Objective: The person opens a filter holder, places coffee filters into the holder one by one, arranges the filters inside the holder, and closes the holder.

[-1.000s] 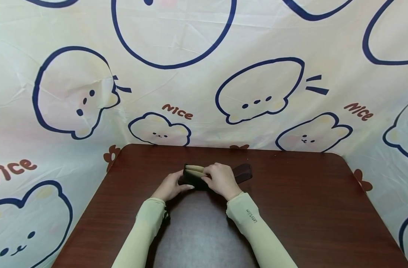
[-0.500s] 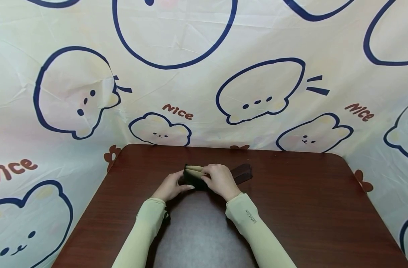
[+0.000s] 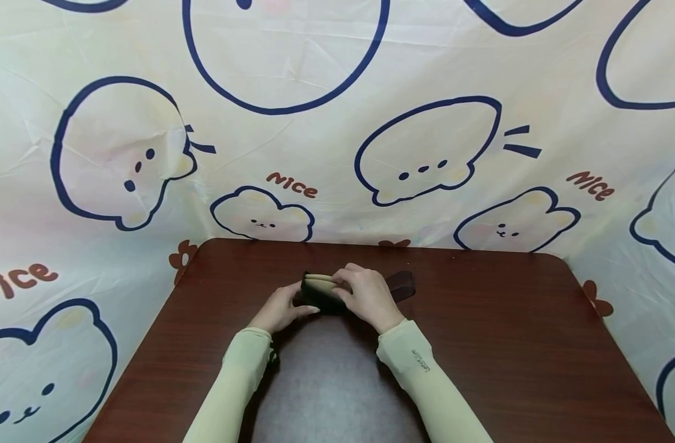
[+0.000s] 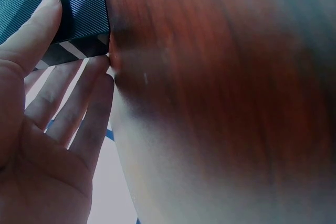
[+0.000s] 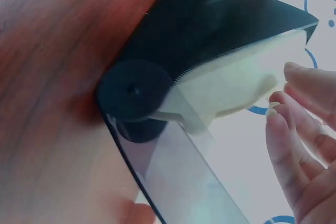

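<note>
In the middle of the table stands a black case (image 3: 322,299) with a finely ridged side, cream-coloured inside. A see-through, dark-tinted cover (image 5: 184,177) swings out from its round pivot (image 5: 134,88) towards the right. My left hand (image 3: 279,309) holds the case's left end; the thumb lies on the ridged face, with other fingers at the underside. My right hand (image 3: 366,298) is at the open top, loosely bent fingers and thumb beside the cream inside (image 5: 236,80). In the right wrist view nothing shows between these fingertips; whether they touch the cream edge is hard to tell.
The case rests on a dark red-brown wooden table (image 3: 498,344). A pale printed cloth (image 3: 337,141) with cartoon faces hangs behind the far edge and at both sides. Light glares off the table between the forearms.
My right hand has risen slightly and its wrist has shifted right, showing more of the cream inside. The left hand and the case stay nearly still.
</note>
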`<move>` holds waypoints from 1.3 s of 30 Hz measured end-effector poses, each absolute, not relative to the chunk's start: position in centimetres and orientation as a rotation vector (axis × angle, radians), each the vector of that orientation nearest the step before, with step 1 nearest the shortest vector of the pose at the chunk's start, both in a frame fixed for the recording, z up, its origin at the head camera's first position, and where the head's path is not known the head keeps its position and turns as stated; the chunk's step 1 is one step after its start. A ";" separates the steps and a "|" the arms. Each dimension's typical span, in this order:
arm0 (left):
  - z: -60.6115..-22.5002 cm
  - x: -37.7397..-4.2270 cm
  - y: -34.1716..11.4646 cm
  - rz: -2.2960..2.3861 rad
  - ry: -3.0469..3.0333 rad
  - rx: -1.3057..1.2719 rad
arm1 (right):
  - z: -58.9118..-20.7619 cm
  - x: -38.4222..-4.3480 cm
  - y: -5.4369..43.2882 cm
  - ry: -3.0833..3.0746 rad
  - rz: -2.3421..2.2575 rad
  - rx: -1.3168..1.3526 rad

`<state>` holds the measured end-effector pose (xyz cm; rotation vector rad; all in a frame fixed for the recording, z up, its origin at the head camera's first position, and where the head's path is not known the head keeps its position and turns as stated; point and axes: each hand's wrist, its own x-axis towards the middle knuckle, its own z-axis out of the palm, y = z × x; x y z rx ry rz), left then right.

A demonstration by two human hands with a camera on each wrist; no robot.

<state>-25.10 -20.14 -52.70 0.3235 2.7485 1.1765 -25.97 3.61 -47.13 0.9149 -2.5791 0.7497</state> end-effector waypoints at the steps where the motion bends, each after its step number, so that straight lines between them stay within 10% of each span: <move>1: -52.7 -25.1 -20.2 1.174 2.749 0.325 | -46.9 -25.9 3.8 -2.573 0.767 0.915; 39: -52.7 -25.0 -20.4 1.148 2.747 0.314 | -44.1 -25.5 15.4 -2.912 1.051 0.766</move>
